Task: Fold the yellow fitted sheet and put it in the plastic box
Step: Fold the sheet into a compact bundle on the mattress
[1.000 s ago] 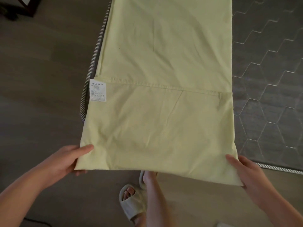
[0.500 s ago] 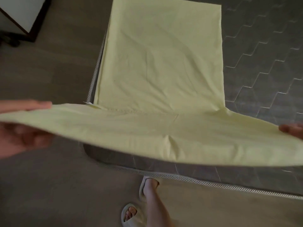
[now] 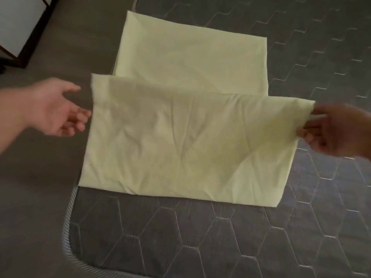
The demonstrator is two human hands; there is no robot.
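Nothing here can be read. The yellow fitted sheet (image 3: 180, 141) shows only plain, creased cloth on the faces turned up (no tag or print in sight). The grey mattress (image 3: 160, 237) under it carries stitched hexagon quilting and a striped edging, with no lettering on either.
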